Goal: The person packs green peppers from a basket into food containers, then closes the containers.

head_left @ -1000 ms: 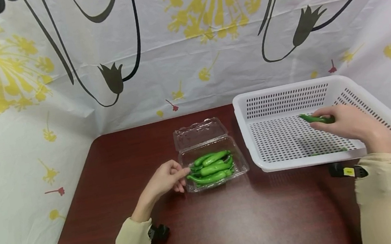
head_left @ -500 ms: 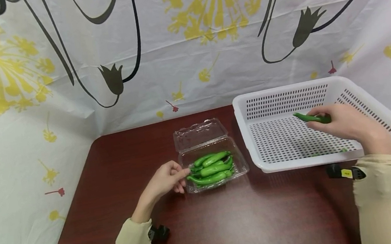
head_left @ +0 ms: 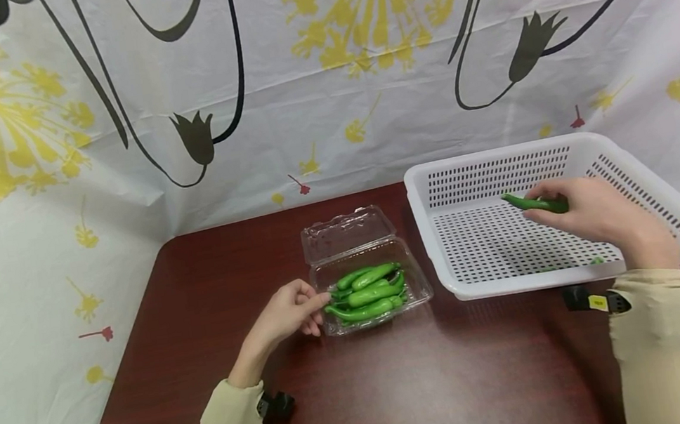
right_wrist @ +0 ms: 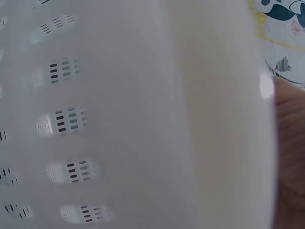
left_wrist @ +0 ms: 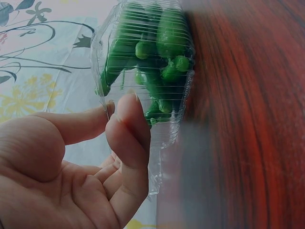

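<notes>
My right hand point(head_left: 594, 209) holds a green chili pepper point(head_left: 530, 203) between thumb and fingers, over the inside of a white perforated basket point(head_left: 464, 289). In the right wrist view the basket's wall point(right_wrist: 138, 119) fills most of the frame and hides the pepper; only part of the hand point(right_wrist: 291, 152) shows at the right edge. My left hand point(head_left: 288, 310) pinches the near left rim of a clear plastic clamshell box point(head_left: 418, 280) with thumb and forefinger. Several green chili peppers point(head_left: 369, 294) lie in that box, its lid point(head_left: 349, 233) folded back.
Bits of green point(head_left: 597, 260) show low in the basket behind its front rim. Box and basket stand side by side on a dark red-brown table point(head_left: 437, 377). A patterned white sheet point(head_left: 275, 100) hangs along the back and sides.
My right hand has drifted slightly left and back over the basket, carrying the chili pepper. The left hand and the clamshell box have stayed put.
</notes>
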`<state>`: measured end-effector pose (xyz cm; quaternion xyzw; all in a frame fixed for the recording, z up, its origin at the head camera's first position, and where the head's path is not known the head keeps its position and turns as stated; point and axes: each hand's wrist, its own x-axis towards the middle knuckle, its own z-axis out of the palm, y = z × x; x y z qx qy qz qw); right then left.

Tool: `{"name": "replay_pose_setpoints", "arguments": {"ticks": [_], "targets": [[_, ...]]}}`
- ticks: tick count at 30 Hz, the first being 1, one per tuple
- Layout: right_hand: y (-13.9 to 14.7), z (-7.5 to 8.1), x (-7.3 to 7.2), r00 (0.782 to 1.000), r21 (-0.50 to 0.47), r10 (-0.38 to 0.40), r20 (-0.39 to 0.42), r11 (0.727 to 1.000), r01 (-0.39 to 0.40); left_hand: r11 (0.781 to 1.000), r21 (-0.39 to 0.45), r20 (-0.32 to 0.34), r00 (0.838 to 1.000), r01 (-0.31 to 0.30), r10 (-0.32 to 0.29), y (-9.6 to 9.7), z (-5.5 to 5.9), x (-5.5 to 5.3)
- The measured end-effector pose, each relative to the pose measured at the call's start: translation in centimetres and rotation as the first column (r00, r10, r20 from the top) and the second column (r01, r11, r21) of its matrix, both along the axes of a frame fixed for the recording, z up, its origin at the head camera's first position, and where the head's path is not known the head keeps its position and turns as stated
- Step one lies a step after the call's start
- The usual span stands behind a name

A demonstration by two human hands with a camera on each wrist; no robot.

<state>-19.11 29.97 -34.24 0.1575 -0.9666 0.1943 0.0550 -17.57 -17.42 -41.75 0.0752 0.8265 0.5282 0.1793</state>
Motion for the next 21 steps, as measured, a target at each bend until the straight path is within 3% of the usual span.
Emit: {"name": "replay_pose_setpoints", "arguments": {"ticks": [10, 21], "targets": [[-0.4, 0.1, 0.4, 0.998, -0.017, 0.025, -0.064, 1.0, -0.027, 1.0, 0.008, 0.001, 1.0, 0.004, -0.004, 0.0, 0.3, 0.1], [-1.2, 0.6, 0.4, 0.999, -0.029, 0.046, -0.028, 0.998, -0.047, 1.0, 0.012, 0.002, 1.0, 0.009, -0.009, 0.0, 0.3, 0.1]]}}
